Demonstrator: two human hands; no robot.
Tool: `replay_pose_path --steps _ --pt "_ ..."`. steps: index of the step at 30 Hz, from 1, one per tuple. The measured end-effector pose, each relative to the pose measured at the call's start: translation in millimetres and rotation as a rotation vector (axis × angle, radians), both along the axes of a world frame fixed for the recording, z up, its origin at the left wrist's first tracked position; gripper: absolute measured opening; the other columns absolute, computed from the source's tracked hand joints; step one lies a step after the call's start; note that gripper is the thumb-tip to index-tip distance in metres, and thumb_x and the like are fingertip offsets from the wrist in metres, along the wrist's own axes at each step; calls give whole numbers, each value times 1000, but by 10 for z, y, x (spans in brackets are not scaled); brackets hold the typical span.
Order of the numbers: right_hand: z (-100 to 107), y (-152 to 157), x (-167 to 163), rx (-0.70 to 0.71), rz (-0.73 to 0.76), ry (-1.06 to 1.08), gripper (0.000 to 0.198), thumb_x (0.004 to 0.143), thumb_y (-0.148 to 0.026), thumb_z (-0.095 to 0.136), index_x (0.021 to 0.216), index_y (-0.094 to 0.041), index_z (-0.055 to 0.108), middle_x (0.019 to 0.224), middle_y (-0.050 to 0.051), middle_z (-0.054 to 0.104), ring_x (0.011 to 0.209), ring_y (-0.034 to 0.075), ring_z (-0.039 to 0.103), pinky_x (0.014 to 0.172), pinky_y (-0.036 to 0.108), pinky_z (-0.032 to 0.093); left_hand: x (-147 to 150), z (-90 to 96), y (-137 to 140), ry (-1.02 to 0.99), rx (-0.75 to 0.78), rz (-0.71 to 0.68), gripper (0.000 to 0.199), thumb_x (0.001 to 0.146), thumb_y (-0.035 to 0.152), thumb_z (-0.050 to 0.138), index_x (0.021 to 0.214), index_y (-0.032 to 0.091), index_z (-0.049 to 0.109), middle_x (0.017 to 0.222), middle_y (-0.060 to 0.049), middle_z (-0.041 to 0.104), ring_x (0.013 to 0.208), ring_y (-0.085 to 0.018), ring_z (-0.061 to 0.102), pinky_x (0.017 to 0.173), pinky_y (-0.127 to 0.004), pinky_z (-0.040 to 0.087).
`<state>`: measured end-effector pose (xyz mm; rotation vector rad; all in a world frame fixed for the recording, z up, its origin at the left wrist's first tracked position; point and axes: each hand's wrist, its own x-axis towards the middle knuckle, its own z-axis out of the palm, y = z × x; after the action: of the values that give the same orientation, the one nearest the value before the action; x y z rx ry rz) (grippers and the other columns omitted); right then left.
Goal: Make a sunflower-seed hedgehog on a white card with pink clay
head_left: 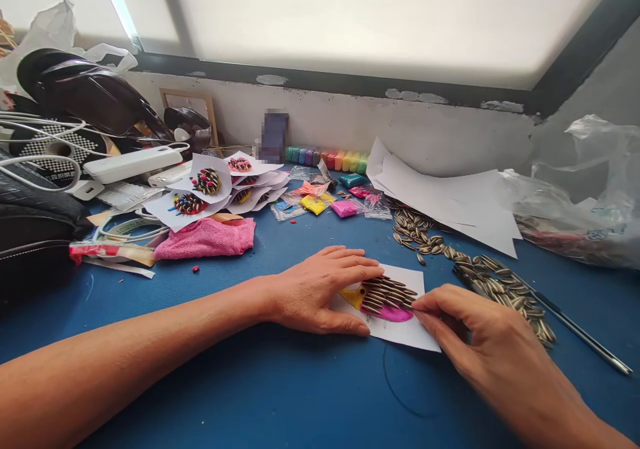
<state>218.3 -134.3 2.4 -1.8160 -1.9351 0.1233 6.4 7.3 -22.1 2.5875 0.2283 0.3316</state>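
A white sheet of paper [403, 337] lies on the blue table, bearing a small hedgehog-like figure. Its face is yellow clay [353, 297] with a dark eye, and its lower body is magenta clay [396, 313]. Rows of striped sunflower seeds [387, 294] stick out of its back. My left hand [320, 292] rests flat over the left side of the sheet, fingers stretched and thumb apart. At the figure's right edge, my right hand [480, 329] pinches a sunflower seed between thumb and forefinger, its tip touching or very near the clay; the fingers partly hide it.
Loose sunflower seeds [510, 289] are heaped at right, beside tweezers-like metal prongs [583, 332]. White sheets [445, 192] and a plastic bag [585, 209] lie behind. Clay packets [345, 208], finished seed pictures [206, 181], a pink cloth [207, 238] and cables [37, 169] occupy the back and left.
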Motion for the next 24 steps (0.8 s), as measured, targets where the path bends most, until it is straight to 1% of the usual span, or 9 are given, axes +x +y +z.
replay_pose_path --steps 7,12,15,18,21,24 --pt "35 14 -62 -48 1 -66 23 91 -28 49 76 -25 65 67 -2 62 55 12 57 50 24 40 -3 6 -7 26 -13 17 76 84 58 64 147 24 40 153 -9 42 144 -32 31 119 -49 20" --pt "-14 17 -59 -24 0 -80 24 92 -28 47 75 -25 64 70 -1 63 57 13 57 50 24 38 -4 5 -11 19 -14 11 75 85 58 64 147 24 40 152 -8 42 144 -32 31 120 -48 20" --pt "-20 19 -59 -20 1 -96 25 92 -28 46 75 -25 64 69 -1 63 59 13 59 50 24 39 -3 4 -15 32 -19 26 76 84 58 65 147 24 40 153 -8 42 145 -33 30 120 -50 18" --pt "26 13 -64 -47 3 -98 24 92 -29 48 74 -26 64 69 -2 65 58 12 60 51 23 41 -1 0 -13 29 -24 25 75 84 58 64 147 23 40 152 -9 42 144 -33 30 120 -51 18" --pt "106 2 -26 -24 -46 -86 21 90 -35 51 78 -27 66 67 -2 67 53 13 60 49 24 42 1 2 -9 15 -19 14 77 83 57 66 147 22 40 152 -9 43 144 -32 32 120 -48 20" --pt "179 3 97 -9 -137 -96 26 88 -43 50 75 -26 66 59 -2 65 44 14 55 45 27 39 1 12 -10 20 -22 11 75 84 56 65 147 22 40 152 -8 42 144 -31 31 120 -48 20"
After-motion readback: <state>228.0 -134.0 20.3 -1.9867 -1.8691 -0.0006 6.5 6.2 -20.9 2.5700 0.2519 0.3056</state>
